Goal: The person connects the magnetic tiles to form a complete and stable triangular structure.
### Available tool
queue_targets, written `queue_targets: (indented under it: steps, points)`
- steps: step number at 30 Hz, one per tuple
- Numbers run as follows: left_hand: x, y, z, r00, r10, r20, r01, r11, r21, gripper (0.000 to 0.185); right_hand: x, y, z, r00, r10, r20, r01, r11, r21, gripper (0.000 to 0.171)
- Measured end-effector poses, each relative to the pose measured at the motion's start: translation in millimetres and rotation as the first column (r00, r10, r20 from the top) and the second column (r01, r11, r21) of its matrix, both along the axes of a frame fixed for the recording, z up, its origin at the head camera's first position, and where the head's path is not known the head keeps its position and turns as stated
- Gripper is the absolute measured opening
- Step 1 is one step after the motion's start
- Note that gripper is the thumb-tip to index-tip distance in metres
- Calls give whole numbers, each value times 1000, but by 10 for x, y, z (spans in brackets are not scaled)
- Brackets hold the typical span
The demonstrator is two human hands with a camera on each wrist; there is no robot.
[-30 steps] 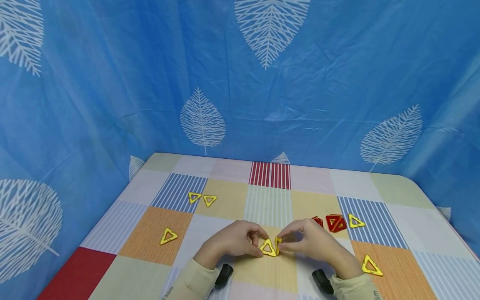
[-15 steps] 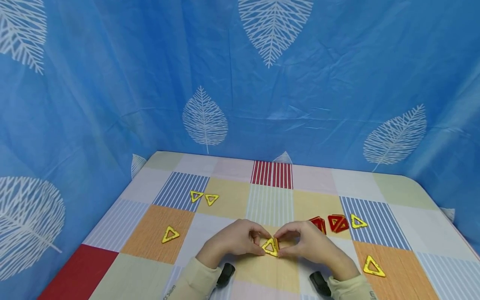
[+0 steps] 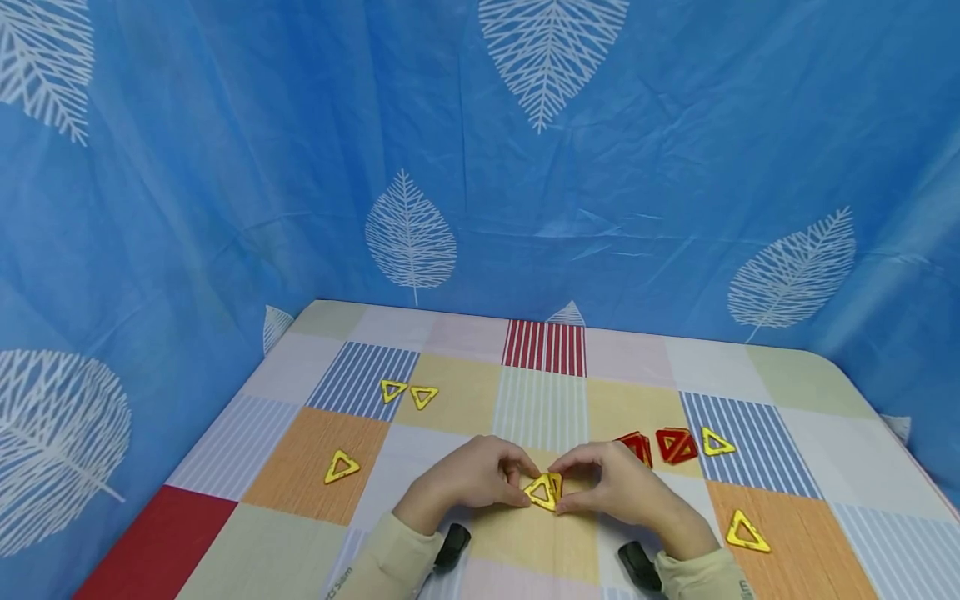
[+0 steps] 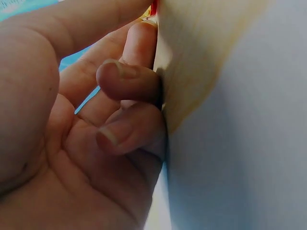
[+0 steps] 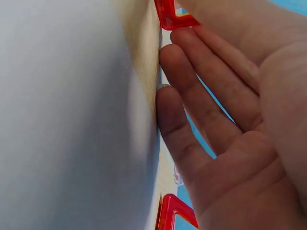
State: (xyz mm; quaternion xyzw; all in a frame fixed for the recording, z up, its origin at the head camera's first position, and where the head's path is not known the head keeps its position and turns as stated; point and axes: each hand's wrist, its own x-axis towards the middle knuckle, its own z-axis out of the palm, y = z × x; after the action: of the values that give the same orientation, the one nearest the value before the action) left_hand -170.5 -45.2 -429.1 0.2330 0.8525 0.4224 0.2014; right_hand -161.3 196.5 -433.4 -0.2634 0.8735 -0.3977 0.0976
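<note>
In the head view my left hand (image 3: 468, 479) pinches a yellow triangular magnetic tile (image 3: 542, 503) by its left side, standing up over the table. My right hand (image 3: 618, 483) pinches a second yellow triangular tile (image 3: 558, 480) between thumb and index finger. The two tiles meet, the second partly behind the first. In the right wrist view a red-looking tile corner (image 5: 168, 19) shows by the fingertips, and the other fingers (image 5: 180, 124) rest along the tabletop. The left wrist view mostly shows curled fingers (image 4: 129, 129); only a sliver of tile appears there.
Red triangular tiles lie overlapped beside the right hand (image 3: 637, 446) and a little farther right (image 3: 677, 447). Loose yellow triangles are scattered at right (image 3: 716, 443), near right (image 3: 747, 533), left (image 3: 341, 477) and far left (image 3: 392, 392). A patchwork cloth (image 3: 427, 321) covers the table; a blue curtain (image 3: 300, 167) surrounds it.
My right hand has brought its tile left against the other one and turned it to show more of its face. During the last half second the hands have barely moved.
</note>
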Motion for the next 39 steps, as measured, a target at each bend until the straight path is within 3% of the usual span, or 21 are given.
queue_targets:
  steps: [6, 10, 16, 19, 23, 27, 30, 34, 39]
  points:
    - [-43, -112, 40, 1000, -22, 23, 21, 1000, 22, 34, 0, -6, -9, 1000, -23, -2, 23, 999, 24, 34]
    - [-125, -335, 134, 999, 23, 23, -24, 998, 61, 37, 3, -2, 1, 999, -36, -11, 37, 999, 34, 35]
    - [-261, -896, 263, 994, 87, -60, -87, 996, 9, 36, 8, 10, 7, 999, -49, -8, 49, 998, 33, 35]
    - [-292, -1246, 254, 992, 114, -53, -114, 993, -3, 36, 6, 9, 2, 999, -45, 1, 45, 999, 27, 35]
    - [-248, -1691, 235, 984, 174, -28, -174, 985, -10, 35, 3, 3, 0, 999, -41, 11, 40, 999, 20, 35]
    - [-170, -2003, 227, 972, 237, -2, -237, 971, -42, 32, 0, -1, 1, 999, -41, 14, 41, 999, 16, 35]
    - [-131, -2184, 203, 978, 208, -6, -208, 977, -53, 32, -2, -5, -2, 999, -39, 19, 39, 999, 17, 34]
    - [-94, -2349, 163, 994, 106, -39, -109, 992, -62, 35, -2, 5, -11, 999, -34, 31, 34, 999, 13, 35]
    - [-39, -2416, 135, 995, 81, -54, -87, 990, -107, 39, -5, 11, -17, 999, -41, 27, 41, 999, 12, 35]
